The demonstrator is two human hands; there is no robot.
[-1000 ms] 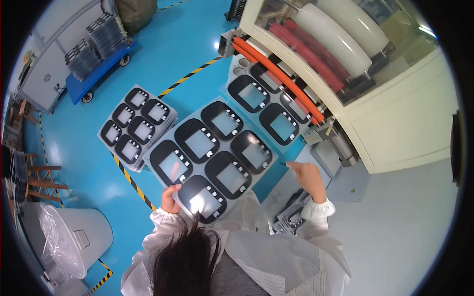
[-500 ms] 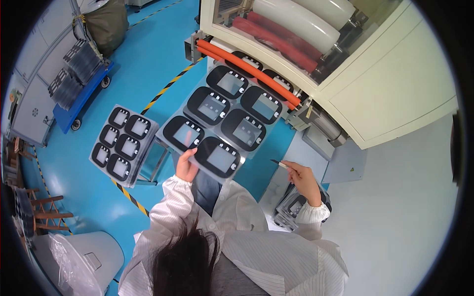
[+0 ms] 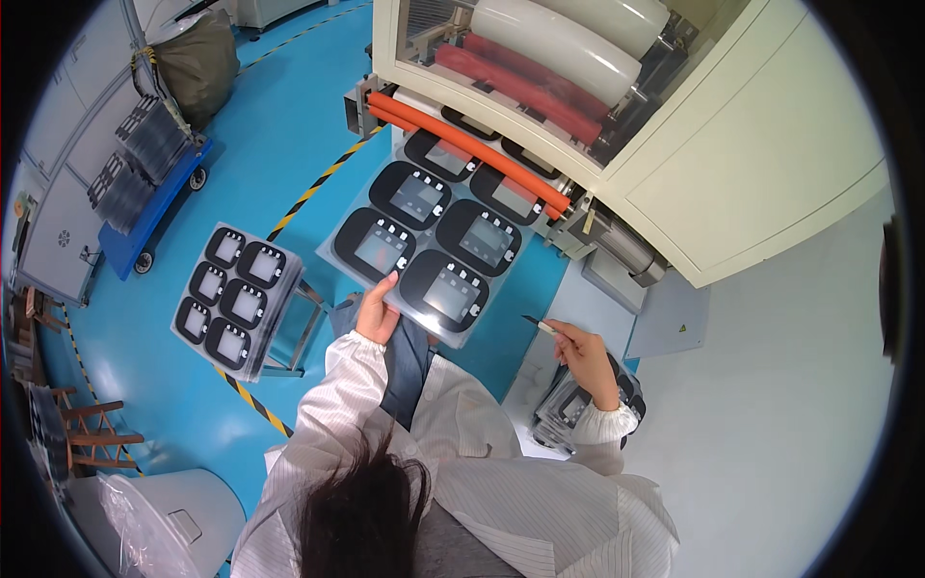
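Plastic printed sheet (image 3: 431, 231) stretched between the left hand (image 3: 379, 313) and an orange roller (image 3: 467, 152).

Its far part passes beneath the roller at the front of a cream machine (image 3: 752, 183); the near edge juts out over the blue floor (image 3: 217, 424), rows of black rounded panels facing up. The left hand is closed on the near-left edge, thumb on top, the other fingers mostly hidden underneath. To the right, clear of the sheet, the right hand (image 3: 586, 364) is folded around a small knife (image 3: 546, 328) with a pale handle, fingers pinched together, dark blade pointing toward the sheet. Below that hand lies a pile of black-printed pieces (image 3: 559, 419); at left, a stack of similar six-panel sheets (image 3: 231, 297) sits on a metal-legged stand (image 3: 310, 332).
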